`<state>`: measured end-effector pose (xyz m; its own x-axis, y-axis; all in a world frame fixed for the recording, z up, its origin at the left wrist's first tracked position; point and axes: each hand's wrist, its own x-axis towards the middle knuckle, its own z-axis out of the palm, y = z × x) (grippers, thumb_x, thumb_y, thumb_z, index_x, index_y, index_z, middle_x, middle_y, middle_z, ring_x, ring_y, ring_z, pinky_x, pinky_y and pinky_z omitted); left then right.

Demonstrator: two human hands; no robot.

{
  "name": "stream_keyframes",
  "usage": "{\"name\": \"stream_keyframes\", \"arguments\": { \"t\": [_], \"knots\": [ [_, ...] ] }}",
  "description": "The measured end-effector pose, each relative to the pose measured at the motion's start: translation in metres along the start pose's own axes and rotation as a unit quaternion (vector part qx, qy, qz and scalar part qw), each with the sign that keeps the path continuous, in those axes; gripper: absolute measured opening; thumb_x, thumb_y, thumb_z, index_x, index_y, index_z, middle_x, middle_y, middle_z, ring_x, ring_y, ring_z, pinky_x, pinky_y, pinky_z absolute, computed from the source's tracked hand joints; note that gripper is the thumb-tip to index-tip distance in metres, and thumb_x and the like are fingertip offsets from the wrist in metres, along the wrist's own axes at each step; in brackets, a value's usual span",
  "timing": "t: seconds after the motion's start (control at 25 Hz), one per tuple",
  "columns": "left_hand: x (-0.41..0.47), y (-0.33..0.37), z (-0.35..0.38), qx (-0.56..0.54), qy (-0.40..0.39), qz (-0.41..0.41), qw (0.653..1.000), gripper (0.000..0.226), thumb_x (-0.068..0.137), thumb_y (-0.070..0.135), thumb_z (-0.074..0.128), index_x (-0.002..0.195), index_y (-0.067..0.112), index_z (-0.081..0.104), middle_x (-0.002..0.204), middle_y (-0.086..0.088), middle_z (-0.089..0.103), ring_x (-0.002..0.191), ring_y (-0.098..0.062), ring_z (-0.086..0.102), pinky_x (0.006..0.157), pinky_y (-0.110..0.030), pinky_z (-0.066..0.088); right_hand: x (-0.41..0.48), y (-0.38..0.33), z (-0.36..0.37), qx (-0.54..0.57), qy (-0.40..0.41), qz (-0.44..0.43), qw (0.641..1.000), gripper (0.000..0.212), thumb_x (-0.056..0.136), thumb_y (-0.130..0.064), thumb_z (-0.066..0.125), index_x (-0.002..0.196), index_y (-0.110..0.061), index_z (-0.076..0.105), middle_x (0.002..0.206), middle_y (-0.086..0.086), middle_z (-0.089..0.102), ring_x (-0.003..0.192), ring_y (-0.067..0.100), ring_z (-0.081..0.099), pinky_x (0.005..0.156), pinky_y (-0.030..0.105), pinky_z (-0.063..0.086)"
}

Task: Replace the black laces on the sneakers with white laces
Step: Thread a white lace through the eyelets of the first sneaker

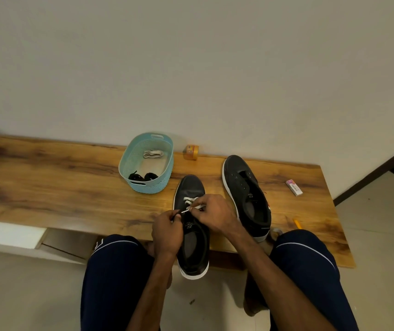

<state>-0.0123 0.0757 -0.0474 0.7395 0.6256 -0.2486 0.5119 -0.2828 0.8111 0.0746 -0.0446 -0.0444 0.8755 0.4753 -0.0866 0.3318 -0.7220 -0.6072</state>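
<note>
A black sneaker [191, 187] with a white sole lies toe-away on the wooden bench, its heel past the front edge. A white lace [188, 200] crosses its lowest eyelets. My left hand [167, 231] pinches one lace end beside the tongue. My right hand [211, 212] pinches the other lace strand just right of it. A second black sneaker [246, 191] lies laceless to the right. In the teal basket [151, 186] sit a bundled white lace [153, 154] and black laces [143, 177].
The wooden bench [59, 182] runs along a pale wall. A small orange container [191, 152] stands behind the sneakers. A white eraser-like box [294, 187] and a yellow pencil [297, 223] lie at the right. My knees [305, 256] frame the front edge.
</note>
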Motion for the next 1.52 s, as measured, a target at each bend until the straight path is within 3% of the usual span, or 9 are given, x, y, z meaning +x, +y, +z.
{"name": "stream_keyframes", "arguments": {
  "t": [0.16, 0.56, 0.76, 1.04, 1.16, 1.28, 1.4, 1.44, 1.52],
  "knots": [
    [-0.003, 0.003, -0.001, -0.039, 0.0, -0.023, 0.999, 0.023, 0.097, 0.012, 0.052, 0.109, 0.013, 0.073, 0.091, -0.012, 0.073, 0.085, -0.037, 0.069, 0.077, -0.044, 0.057, 0.0, -0.002, -0.001, -0.023, 0.001, -0.012, 1.0, 0.022, 0.085, -0.041, 0.06, 0.098, -0.033, 0.075, 0.106, -0.008, 0.068, 0.092, 0.012, 0.062, 0.067, 0.026, 0.038],
    [-0.003, -0.002, -0.001, -0.071, 0.008, -0.016, 0.997, 0.022, 0.101, 0.024, 0.051, 0.102, 0.016, 0.071, 0.086, -0.003, 0.071, 0.067, -0.023, 0.066, 0.045, -0.022, 0.045, -0.004, 0.002, 0.003, -0.008, -0.021, -0.049, 0.999, 0.022, 0.091, -0.04, 0.059, 0.104, -0.029, 0.072, 0.099, -0.009, 0.061, 0.088, 0.007, 0.055, 0.064, 0.025, 0.036],
    [0.003, -0.007, 0.004, -0.089, -0.033, -0.009, 0.995, 0.013, 0.099, 0.015, 0.055, 0.104, 0.017, 0.066, 0.095, 0.003, 0.067, 0.096, -0.019, 0.064, 0.083, -0.038, 0.055, -0.006, 0.003, 0.01, -0.004, -0.037, -0.052, 0.998, 0.023, 0.094, -0.039, 0.057, 0.107, -0.026, 0.071, 0.105, -0.005, 0.06, 0.094, 0.012, 0.057, 0.07, 0.028, 0.04],
    [-0.001, -0.007, 0.004, -0.092, 0.013, -0.015, 0.996, 0.007, 0.097, 0.019, 0.059, 0.092, 0.017, 0.063, 0.088, 0.004, 0.066, 0.091, -0.023, 0.066, 0.062, -0.024, 0.046, -0.037, -0.002, 0.024, -0.002, -0.019, -0.031, 0.999, 0.061, 0.086, -0.074, 0.04, 0.129, -0.032, 0.054, 0.117, -0.007, 0.047, 0.109, 0.013, 0.045, 0.086, 0.036, 0.046],
    [-0.015, 0.008, -0.011, -0.264, -0.038, -0.098, 0.959, 0.018, 0.103, 0.021, 0.049, 0.108, 0.008, 0.06, 0.104, -0.008, 0.069, 0.093, -0.025, 0.07, 0.056, -0.031, 0.057, -0.04, -0.004, 0.023, -0.051, -0.031, -0.024, 0.998, 0.068, 0.084, -0.073, 0.046, 0.138, -0.032, 0.045, 0.128, -0.005, 0.041, 0.117, 0.017, 0.041, 0.094, 0.042, 0.044],
    [-0.021, 0.011, -0.05, -0.446, -0.059, -0.036, 0.892, 0.022, 0.104, 0.025, 0.044, 0.11, 0.009, 0.058, 0.115, -0.007, 0.071, 0.106, -0.021, 0.069, 0.08, -0.04, 0.058, -0.045, -0.009, 0.022, -0.068, -0.035, -0.016, 0.997, 0.073, 0.084, -0.066, 0.056, 0.144, -0.03, 0.035, 0.138, -0.004, 0.036, 0.125, 0.02, 0.036, 0.101, 0.045, 0.04],
    [-0.015, 0.01, -0.083, -0.642, -0.089, -0.001, 0.761, 0.022, 0.106, 0.025, 0.039, 0.098, 0.016, 0.058, 0.075, 0.001, 0.067, 0.067, -0.013, 0.066, 0.069, -0.032, 0.06, -0.057, -0.014, 0.03, -0.028, 0.022, 0.017, 0.999, 0.085, 0.083, -0.06, 0.063, 0.149, -0.026, 0.022, 0.15, -0.003, 0.028, 0.136, 0.02, 0.03, 0.109, 0.046, 0.036],
    [-0.012, 0.009, -0.081, -0.597, -0.079, -0.011, 0.798, 0.022, 0.105, 0.026, 0.04, 0.099, 0.015, 0.058, 0.066, 0.004, 0.058, 0.054, -0.01, 0.056, 0.053, -0.025, 0.053, -0.06, -0.014, 0.032, -0.019, 0.038, 0.03, 0.999, 0.088, 0.083, -0.06, 0.064, 0.15, -0.025, 0.019, 0.153, -0.002, 0.024, 0.14, 0.021, 0.026, 0.112, 0.047, 0.033],
    [-0.011, 0.008, -0.064, -0.257, -0.054, 0.0, 0.965, 0.025, 0.103, 0.036, 0.047, 0.103, 0.015, 0.06, 0.07, 0.006, 0.057, 0.057, -0.011, 0.054, 0.049, -0.022, 0.041, -0.066, -0.014, 0.037, -0.01, 0.052, 0.069, 0.996, 0.091, 0.085, -0.063, 0.061, 0.152, -0.022, 0.016, 0.16, 0.002, 0.016, 0.146, 0.024, 0.018, 0.117, 0.048, 0.026]
  ]
}}
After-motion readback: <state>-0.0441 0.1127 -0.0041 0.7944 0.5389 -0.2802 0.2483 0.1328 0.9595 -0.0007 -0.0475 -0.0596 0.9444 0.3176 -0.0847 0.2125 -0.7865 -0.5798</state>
